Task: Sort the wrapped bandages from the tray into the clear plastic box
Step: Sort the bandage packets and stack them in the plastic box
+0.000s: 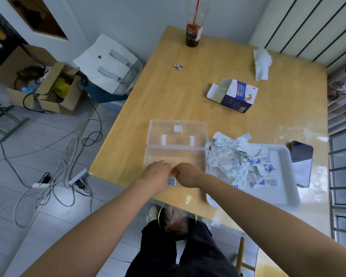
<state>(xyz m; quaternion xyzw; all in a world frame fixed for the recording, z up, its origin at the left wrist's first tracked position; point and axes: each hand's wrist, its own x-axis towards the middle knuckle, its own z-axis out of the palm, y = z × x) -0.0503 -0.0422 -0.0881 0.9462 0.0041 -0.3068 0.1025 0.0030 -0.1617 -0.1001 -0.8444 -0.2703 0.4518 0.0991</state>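
Since both hands appear to pinch one wrapped bandage [171, 180] at the near rim of the clear plastic box [188, 154], it should go flat inside, toward twelve o'clock, not onto the table [178, 92]. Left hand [158, 174] and right hand [186, 174] meet knuckles-up, fingers curled, forearms converging. At three o'clock, the tray [284, 176] holds the unsorted pile [234, 160].

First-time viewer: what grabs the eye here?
The left hand and right hand meet over the near edge of the open clear plastic box, pinching one small white-and-blue wrapped bandage between them. Right of the box, a white plastic tray holds a messy heap of wrapped bandages.
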